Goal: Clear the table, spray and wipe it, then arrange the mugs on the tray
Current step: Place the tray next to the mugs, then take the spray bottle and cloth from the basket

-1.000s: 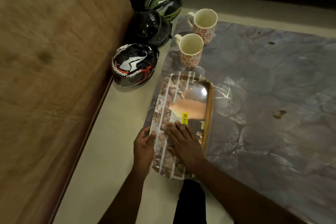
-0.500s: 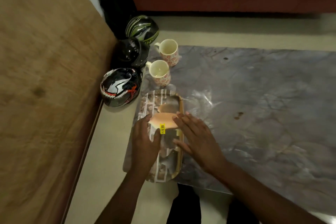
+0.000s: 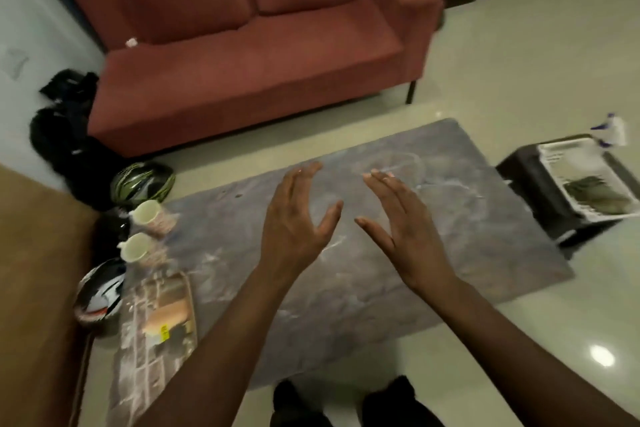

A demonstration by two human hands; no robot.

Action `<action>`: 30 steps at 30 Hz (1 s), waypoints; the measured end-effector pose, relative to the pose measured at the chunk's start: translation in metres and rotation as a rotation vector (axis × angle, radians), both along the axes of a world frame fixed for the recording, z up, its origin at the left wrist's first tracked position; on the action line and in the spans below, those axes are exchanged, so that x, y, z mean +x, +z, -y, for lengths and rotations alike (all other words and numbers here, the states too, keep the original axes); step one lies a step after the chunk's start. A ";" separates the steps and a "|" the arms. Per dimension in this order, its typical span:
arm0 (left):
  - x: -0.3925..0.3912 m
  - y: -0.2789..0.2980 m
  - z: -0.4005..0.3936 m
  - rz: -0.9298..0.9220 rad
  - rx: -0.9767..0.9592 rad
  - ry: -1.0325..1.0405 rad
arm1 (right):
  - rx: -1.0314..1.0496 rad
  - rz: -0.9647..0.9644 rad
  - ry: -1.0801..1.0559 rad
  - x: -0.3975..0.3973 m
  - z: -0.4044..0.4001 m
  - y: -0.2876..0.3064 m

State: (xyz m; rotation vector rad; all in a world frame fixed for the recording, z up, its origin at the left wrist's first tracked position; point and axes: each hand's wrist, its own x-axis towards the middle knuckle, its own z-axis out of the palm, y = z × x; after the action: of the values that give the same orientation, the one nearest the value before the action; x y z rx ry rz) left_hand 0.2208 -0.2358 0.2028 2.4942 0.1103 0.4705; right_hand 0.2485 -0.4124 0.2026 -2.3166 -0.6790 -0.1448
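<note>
You are holding both hands, left (image 3: 294, 225) and right (image 3: 401, 229), fingers spread and empty, over the table (image 3: 450, 253); mugs (image 3: 136, 250) and tray (image 3: 156, 319) at nine o'clock are awaiting arranging.

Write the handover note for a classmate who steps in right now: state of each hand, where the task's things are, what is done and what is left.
Left hand and right hand: both open, empty, raised over the table.
Tray: flat at the table's near left corner, nothing on it.
Two mugs: on the table's left edge, beyond the tray.
Done: tabletop is otherwise bare, with streaks that suggest wiping.
Left: set both mugs on the tray.
</note>
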 end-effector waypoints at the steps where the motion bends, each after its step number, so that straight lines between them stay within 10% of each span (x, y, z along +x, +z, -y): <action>1: 0.013 0.002 0.027 -0.010 -0.035 -0.047 | 0.015 -0.023 -0.052 0.006 0.026 0.004; 22: 0.294 -0.061 0.406 -0.293 -0.277 -0.526 | 0.033 -0.278 -0.620 0.196 0.395 -0.030; 30: 0.378 -0.141 0.537 -0.532 -0.279 -0.472 | -0.040 -0.398 -0.617 0.289 0.507 -0.126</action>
State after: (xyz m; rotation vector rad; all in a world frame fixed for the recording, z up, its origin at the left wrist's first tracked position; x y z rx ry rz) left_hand 0.5990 -0.7733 0.0615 2.2066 -0.1910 -0.3811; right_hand 0.5372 -0.9190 0.0764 -2.4210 0.2411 0.0527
